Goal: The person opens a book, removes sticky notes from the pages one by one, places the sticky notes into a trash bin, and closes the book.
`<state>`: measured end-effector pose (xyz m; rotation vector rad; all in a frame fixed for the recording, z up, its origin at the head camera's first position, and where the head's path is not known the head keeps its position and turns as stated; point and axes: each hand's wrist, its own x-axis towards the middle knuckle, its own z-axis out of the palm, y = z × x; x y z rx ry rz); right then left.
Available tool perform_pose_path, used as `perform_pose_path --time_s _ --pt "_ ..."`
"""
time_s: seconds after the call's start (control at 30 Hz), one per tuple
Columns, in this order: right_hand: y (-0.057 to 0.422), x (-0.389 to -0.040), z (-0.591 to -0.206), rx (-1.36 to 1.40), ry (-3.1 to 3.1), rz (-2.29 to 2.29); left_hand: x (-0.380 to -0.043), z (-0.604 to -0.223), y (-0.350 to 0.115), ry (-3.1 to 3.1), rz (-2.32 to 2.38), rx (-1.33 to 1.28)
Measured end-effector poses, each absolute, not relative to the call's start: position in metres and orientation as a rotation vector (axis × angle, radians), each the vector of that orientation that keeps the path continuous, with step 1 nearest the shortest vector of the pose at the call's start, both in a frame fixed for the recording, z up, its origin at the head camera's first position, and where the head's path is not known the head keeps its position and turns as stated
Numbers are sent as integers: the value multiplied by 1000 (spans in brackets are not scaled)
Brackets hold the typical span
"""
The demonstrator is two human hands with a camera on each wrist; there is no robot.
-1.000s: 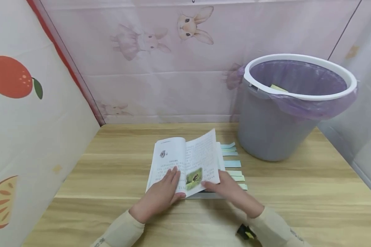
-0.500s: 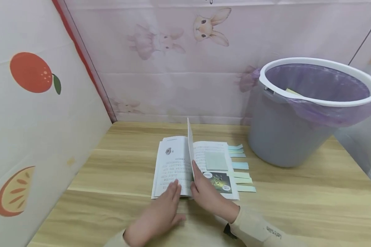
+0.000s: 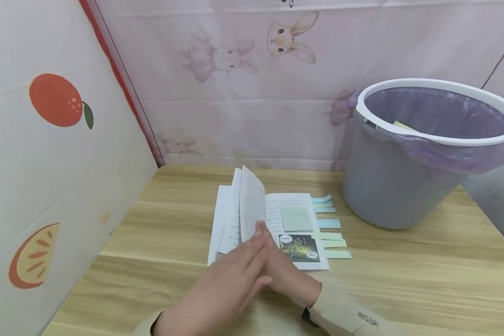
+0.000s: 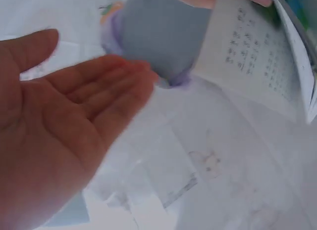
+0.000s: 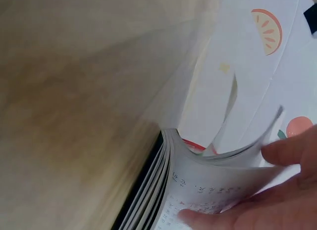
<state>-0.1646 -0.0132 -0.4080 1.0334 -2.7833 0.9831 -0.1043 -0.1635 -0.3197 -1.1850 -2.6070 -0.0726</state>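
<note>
An open book lies on the wooden table, with some pages standing up and leaning left. My right hand holds these pages, thumb and fingers on opposite sides of them in the right wrist view. In the head view my left hand overlaps the right fingertips in front of the book. The left wrist view shows its palm bare and its fingers straight. A pale green sticky note lies on the right page, above a dark picture.
Blue and green paper tabs stick out along the book's right edge. A grey bin with a purple liner stands at the back right, something yellow inside. A black object sits beside the right sleeve. Printed cloth walls enclose the table.
The right hand has swung a page from the right over to the left, uncovering the sticky note and picture. The left hand has come off the left page, whose pages now rise too.
</note>
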Motion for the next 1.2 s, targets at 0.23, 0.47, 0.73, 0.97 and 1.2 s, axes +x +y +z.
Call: perform_pose_path --time_s 0.23,0.47,0.73,0.97,1.2 --pt "-10 -167 -414 1080 -2877 994 -156 -342 -161 -2878 -278 -1041" --pt "10 -169 -409 1094 -3069 1043 -177 -370 -166 -3047 -369 -998" --pt "31 -169 -409 981 -3193 859 -179 -392 -161 -3033 -254 -977" --pt "38 -165 -407 1061 -3206 782 -181 -395 -158 -3056 -261 -977" --pt "37 -164 -404 1039 -3256 748 -187 -399 -153 -3030 -225 -1019"
